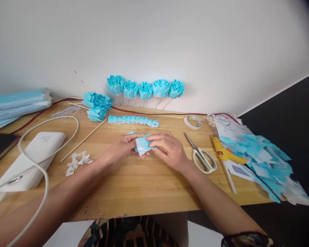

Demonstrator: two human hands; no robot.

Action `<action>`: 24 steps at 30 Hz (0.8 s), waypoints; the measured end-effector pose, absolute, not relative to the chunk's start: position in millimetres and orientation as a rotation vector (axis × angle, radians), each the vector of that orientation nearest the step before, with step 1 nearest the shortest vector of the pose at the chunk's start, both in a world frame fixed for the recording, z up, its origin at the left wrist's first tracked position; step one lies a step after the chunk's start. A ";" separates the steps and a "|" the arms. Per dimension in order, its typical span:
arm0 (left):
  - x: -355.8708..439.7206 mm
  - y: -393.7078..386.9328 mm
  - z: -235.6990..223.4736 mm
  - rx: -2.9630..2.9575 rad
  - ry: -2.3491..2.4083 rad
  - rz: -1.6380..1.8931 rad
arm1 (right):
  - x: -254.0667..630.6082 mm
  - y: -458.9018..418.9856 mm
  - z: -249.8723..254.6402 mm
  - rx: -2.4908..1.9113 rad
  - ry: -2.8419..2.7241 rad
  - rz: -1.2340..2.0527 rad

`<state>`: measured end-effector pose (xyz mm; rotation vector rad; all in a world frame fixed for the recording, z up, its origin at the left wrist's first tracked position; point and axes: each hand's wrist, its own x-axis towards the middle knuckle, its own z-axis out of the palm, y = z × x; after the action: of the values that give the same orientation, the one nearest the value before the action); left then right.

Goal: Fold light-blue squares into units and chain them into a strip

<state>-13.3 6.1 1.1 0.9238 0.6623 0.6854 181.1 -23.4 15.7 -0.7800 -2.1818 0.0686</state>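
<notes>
So both hands are busy over the middle of the wooden desk [144, 192], a bit nearer the back edge than the front. Left hand [123, 147] has its fingers closed on the left side of a folded, light blue and white fabric-like square [142, 145]; right hand [170, 147] is pinching the right side of the same piece. Just behind it, toward the back edge, there's a strip of overlapping bright blue folded pieces [132, 120]. White-handled metal scissors [197, 149] lie open beside the right hand, and a yellow glue gun [222, 151] sits toward the desk's right edge.
</notes>
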 end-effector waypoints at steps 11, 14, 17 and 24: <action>-14.5 5.3 3.6 0.876 0.619 0.661 | 182.2 -22.4 17.6 -0.677 -2.277 0.022; -15.3 4.6 6.9 0.874 0.607 0.657 | 181.7 -22.9 19.0 -0.662 -2.281 0.029; -17.3 4.8 8.5 0.937 0.626 0.641 | 181.8 -23.0 18.2 -0.671 -2.275 0.065; -21.8 9.9 4.8 1.072 0.644 0.627 | 182.8 -22.1 17.1 -0.722 -2.225 0.239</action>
<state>-21.8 9.9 4.8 1.0719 0.6435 0.6268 182.8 -22.1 17.1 -0.7218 -2.2254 0.2390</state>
